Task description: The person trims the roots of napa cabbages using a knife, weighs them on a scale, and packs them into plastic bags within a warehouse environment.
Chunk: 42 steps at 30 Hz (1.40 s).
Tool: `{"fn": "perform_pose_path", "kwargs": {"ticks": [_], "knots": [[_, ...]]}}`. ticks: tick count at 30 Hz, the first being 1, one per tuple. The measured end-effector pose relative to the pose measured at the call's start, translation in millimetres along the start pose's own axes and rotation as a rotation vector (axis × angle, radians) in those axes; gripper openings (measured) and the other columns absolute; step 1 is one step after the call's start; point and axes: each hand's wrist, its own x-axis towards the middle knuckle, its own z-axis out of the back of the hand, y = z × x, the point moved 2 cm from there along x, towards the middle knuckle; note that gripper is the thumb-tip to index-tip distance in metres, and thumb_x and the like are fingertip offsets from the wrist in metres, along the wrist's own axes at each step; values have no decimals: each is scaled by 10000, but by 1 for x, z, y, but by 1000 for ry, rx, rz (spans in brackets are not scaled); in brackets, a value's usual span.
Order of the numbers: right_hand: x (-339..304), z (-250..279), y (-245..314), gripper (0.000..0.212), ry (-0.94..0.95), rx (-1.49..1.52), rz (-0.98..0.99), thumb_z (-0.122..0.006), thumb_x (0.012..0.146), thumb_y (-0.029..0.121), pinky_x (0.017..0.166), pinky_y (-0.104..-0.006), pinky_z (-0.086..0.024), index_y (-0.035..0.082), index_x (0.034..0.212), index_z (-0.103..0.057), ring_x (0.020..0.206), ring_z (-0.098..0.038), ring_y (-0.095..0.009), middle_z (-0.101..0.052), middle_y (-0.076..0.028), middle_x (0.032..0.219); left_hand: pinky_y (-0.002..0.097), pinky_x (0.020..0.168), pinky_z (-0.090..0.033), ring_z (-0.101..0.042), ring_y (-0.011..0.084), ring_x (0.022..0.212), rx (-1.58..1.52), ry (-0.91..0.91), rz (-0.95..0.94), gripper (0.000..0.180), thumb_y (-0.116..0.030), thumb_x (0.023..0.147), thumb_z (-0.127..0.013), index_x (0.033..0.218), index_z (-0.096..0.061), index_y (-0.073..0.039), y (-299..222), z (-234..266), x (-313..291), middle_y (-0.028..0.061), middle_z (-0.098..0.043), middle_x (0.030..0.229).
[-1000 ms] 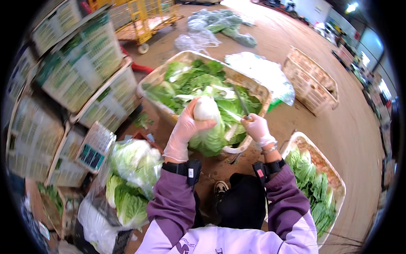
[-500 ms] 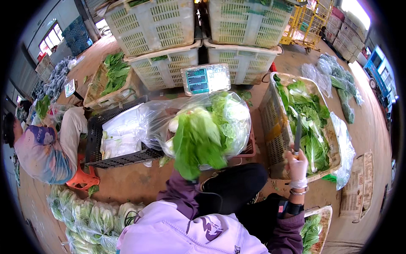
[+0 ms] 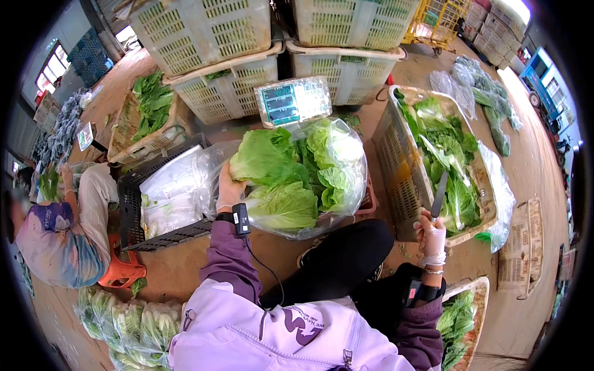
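Arm outstretched, the left hand (image 3: 230,187) touches crinkled, leafy cabbage (image 3: 263,154), its grip too hidden to tell, while the right hand (image 3: 430,235) clasps a slim metal-bladed knife (image 3: 439,196).

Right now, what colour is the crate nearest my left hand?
The crate is black; it shows best in the head view.

Jacket (image 3: 241,346): pale lilac, zipped
Emblem (image 3: 303,338): purple, 6 o'clock
Sleeves (image 3: 232,260): dark purple
Wrist boxes (image 3: 240,219): black, 8 and 4 o'clock
Cable (image 3: 275,270): black, thin
Right glove (image 3: 434,241): translucent
Trousers (image 3: 349,250): black
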Motion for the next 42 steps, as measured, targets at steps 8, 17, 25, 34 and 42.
{"fn": "perform_pose_path", "kwargs": {"ticks": [8,17,25,34,42], "knots": [[8,-4,-10,233,9,46,-1,-609,832,175,354,-171,-316,76,1043,-600,399,-430,-38,-587,-3,663,365,789,-482,-611,263,847,401,-483,418,392,-303,772,-635,992,-617,21,131,57,27,180,-636,959],[-18,40,8,249,-194,-119,211,-621,814,65,417,-180,-334,16,1054,-578,476,-433,-34,-514,35,641,422,855,-451,-585,352,970,827,-272,289,428,-379,763,-623,1002,-638,-24,62,2,12,222,-605,1038],[-151,200,-97,305,-794,-700,399,-600,849,113,638,-285,-482,-41,1103,-531,666,-556,-171,-625,-72,848,311,855,-450,-597,212,949,480,-158,-48,221,-200,859,-578,1005,-640,-46,-80,35,-45,91,-642,1009],[-301,199,-204,202,-1043,-765,-79,-574,743,56,533,-343,-434,35,939,-620,570,-549,-235,-596,-136,681,372,992,-354,-517,283,1086,985,-261,-366,508,-257,809,-659,1199,-490,21,0,24,7,146,-539,1189],[-276,189,-207,248,-922,-662,-235,-611,776,148,725,-413,-480,55,1005,-605,832,-594,-355,-615,-182,886,377,966,-379,-535,287,1048,788,-38,-191,463,-247,829,-617,1190,-499,18,-8,-26,41,145,-561,1151]]}}
